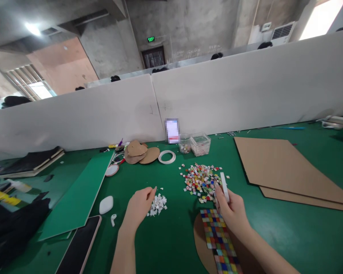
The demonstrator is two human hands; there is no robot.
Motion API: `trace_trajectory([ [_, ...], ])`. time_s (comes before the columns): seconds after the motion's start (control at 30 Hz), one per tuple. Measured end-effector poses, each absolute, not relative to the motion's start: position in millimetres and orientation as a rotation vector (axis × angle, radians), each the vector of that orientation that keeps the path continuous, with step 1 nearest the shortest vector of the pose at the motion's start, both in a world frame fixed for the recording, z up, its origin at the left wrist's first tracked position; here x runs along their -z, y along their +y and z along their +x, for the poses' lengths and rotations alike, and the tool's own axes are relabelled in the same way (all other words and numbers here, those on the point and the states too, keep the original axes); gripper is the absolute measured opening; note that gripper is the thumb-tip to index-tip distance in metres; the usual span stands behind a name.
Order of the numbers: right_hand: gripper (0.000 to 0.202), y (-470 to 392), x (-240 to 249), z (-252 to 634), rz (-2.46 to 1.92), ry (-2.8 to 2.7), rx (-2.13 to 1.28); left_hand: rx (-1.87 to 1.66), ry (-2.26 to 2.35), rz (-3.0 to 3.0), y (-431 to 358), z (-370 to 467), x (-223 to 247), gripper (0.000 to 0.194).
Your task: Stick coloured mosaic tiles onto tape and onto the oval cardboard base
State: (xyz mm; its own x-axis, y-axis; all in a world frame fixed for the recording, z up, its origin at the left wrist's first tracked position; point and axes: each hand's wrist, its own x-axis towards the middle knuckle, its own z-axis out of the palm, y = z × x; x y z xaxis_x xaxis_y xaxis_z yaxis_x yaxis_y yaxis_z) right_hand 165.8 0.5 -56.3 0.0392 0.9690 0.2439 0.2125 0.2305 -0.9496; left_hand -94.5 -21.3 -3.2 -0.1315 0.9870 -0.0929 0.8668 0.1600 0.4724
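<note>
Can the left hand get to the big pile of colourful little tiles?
Probably yes. The left hand is beside the white bits, and the colourful tiles lie loose, farther forward and right. Nothing tall stands between, and the right hand is only at the pile's far edge.

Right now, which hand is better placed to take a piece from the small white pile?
Probably the left hand: it is close beside the white pile. The right hand is farther away, near the colourful tile sheet, and holds a white stick-like object.
</note>
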Motion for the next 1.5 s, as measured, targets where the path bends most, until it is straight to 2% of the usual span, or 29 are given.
trace_trajectory([
  [0.13, 0.035, 1.6, 57.2, 165.8, -1.198, -1.408, -0.877, -0.469, 2.074, 1.767, -18.8, -95.6, 4.2, 0.017],
  [0.23, 0.036, 1.8, 57.1, 165.9, -1.193, -1.414, -0.871, -0.475, 2.037, 1.726, -18.6, -98.5, 5.5, 0.013],
  [0.53, 0.036, 0.5, 56.4, 166.1, -1.175, -1.414, -0.890, -0.579, 1.934, 1.722, -18.3, -99.6, 10.7, 0.030],
  [0.83, 0.036, 0.4, 56.4, 166.1, -1.180, -1.404, -0.909, -0.619, 1.835, 1.646, -17.7, -97.8, 8.9, 0.021],
  [1.03, 0.035, 2.0, 56.7, 165.8, -1.176, -1.418, -0.903, -0.601, 1.875, 1.639, -18.4, -94.8, 3.8, 0.031],
  [1.23, 0.036, 2.3, 57.7, 165.2, -1.174, -1.412, -0.902, -0.673, 1.955, 1.727, -16.7, -96.8, 11.6, 0.010],
  [1.5, 0.035, 1.4, 57.3, 166.3, -1.178, -1.414, -0.908, -0.692, 1.898, 1.674, -15.6, -97.9, 10.4, 0.021],
])
